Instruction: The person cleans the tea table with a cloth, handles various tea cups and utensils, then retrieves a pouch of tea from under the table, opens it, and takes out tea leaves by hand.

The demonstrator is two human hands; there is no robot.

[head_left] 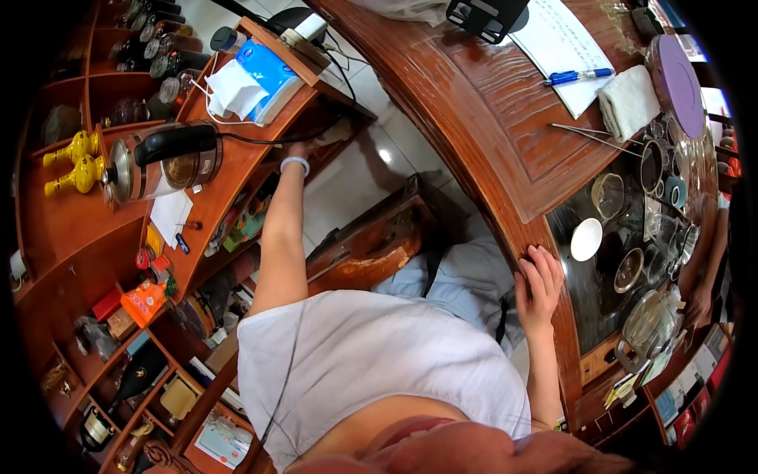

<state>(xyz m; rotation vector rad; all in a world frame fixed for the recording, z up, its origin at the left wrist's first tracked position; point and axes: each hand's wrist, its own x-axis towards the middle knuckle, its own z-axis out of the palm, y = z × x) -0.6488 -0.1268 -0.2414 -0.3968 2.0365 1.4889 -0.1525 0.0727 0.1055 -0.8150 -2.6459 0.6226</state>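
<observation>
My left arm stretches out to the wooden side shelf (260,166), with a pale bangle (295,164) round its wrist. Only part of my left hand (298,148) shows; its fingers reach under the top board and are hidden in shadow. On the edge of the carved wooden table (505,150) lies my right hand (541,276), open, with fingers stretched out and nothing in them. Beside it is the dark tea tray (584,316), which bears a small white bowl (586,239), a glass cup (608,196) and a strainer-like round dish (629,270).
A glass kettle (162,158) and a blue tissue pack (267,77) stand on the side shelf. Across the table are written paper (553,47), a blue pen (579,76), a folded towel (629,101) and a glass teapot (651,322). Another person's hand (699,306) is at the right.
</observation>
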